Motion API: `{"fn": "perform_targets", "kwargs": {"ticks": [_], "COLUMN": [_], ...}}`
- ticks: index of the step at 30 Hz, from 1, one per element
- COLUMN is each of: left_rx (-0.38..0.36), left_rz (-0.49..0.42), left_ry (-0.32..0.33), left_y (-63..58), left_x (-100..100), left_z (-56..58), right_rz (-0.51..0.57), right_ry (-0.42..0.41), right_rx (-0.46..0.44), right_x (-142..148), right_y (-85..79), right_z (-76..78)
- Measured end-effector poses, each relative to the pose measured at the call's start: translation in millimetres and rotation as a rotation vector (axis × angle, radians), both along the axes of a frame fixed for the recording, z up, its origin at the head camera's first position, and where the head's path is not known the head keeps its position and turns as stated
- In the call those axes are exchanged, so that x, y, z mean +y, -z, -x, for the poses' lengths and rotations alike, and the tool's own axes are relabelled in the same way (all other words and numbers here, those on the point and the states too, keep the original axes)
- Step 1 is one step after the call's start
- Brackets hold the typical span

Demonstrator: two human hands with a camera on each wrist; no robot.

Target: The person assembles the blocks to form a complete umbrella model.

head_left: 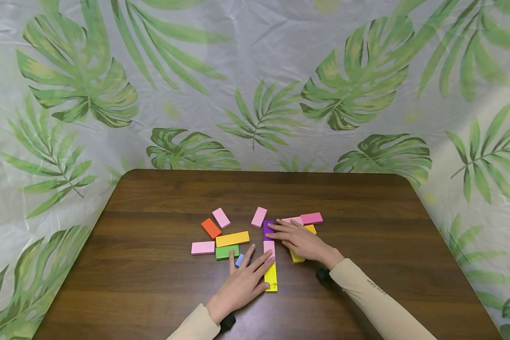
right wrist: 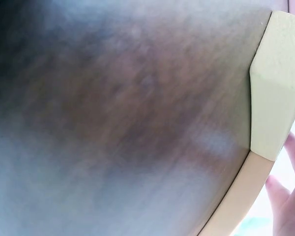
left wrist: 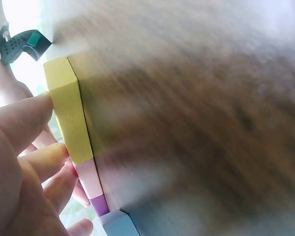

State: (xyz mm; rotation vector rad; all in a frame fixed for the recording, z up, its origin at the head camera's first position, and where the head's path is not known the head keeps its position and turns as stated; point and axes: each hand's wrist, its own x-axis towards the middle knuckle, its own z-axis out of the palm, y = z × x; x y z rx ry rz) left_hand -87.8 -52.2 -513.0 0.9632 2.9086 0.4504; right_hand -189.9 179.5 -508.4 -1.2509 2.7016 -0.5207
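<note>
A yellow block [head_left: 271, 281], a pink block [head_left: 268, 246] and a purple block [head_left: 267, 230] lie end to end in a line on the table. My left hand [head_left: 243, 285] spreads its fingers over the near part of this line. Its thumb touches the side of the yellow block [left wrist: 71, 113] in the left wrist view, with fingertips by the pink block [left wrist: 89, 178]. With fingers extended, my right hand [head_left: 305, 242] rests its fingertips on the purple block. Beneath and beside it are a second yellow block [head_left: 296, 257] and an orange-yellow block [head_left: 310, 229], partly covered.
Left of the line lie a blue block [head_left: 240, 260], a green block [head_left: 226, 253], a long amber block [head_left: 232, 239], an orange-red block [head_left: 211, 228] and several pink ones. A magenta block [head_left: 312, 218] sits behind the right hand. Leaf-patterned cloth [head_left: 255, 56] hangs behind the wooden table [head_left: 161, 293].
</note>
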Motion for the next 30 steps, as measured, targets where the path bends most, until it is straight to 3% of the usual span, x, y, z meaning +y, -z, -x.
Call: {"fn": "perform_targets", "kwargs": {"ticks": [9, 15, 21, 26, 30], "left_rx": [-0.006, -0.014, 0.001, -0.064, -0.108], "left_rz": [-0.01, -0.018, -0.01, -0.015, 0.029], "left_ry": [-0.001, -0.001, 0.034, 0.122, 0.144], "left_y": [1.0, 1.0, -4.9, -9.7, -11.4], "left_x": [1, 0, 0, 3, 7], "left_z": [0.7, 4.3, 17.2, 31.9, 41.1], "right_rz": [0.0, 0.095, 0.156, 0.15, 0.126], "right_ry": [0.001, 0.048, 0.09, 0.11, 0.134], "right_rx": [-0.002, -0.037, -0.011, 0.012, 0.012], "right_x": [0, 7, 21, 31, 35], "right_y": [-1.1, -3.9, -6.2, -5.7, -4.7], "right_z": [-0.1, 1.3, 3.8, 4.0, 3.7]}}
